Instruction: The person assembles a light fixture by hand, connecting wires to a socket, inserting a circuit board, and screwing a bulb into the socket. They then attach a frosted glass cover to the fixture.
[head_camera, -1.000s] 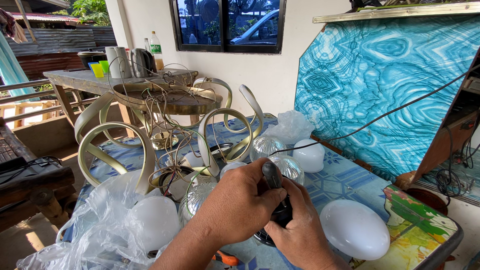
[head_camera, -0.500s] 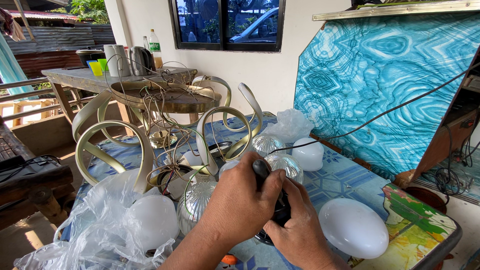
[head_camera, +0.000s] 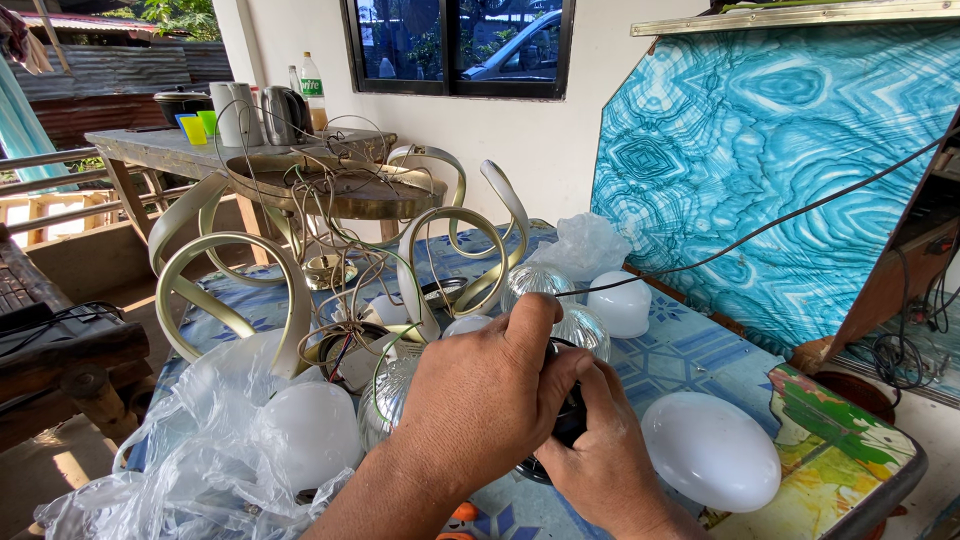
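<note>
Both my hands meet over a small black object (head_camera: 568, 420) above the patterned table (head_camera: 690, 350). My left hand (head_camera: 480, 395) wraps it from the top, thumb up. My right hand (head_camera: 600, 455) grips it from below. A black wire (head_camera: 760, 228) runs from it up to the right. Just behind the hands stand clear ribbed glass shades (head_camera: 585, 325). A gold chandelier frame (head_camera: 300, 260) with curled arms and loose wires lies upside down on the table beyond.
White frosted glass globes lie at right (head_camera: 710, 450), behind (head_camera: 620, 303) and in a clear plastic bag (head_camera: 200, 460) at left. A blue marbled panel (head_camera: 770, 170) leans at right. A far table (head_camera: 160, 150) carries kettles, cups and a bottle.
My hands stay clamped on the black object; the left hand has shifted slightly over it. The view has barely moved.
</note>
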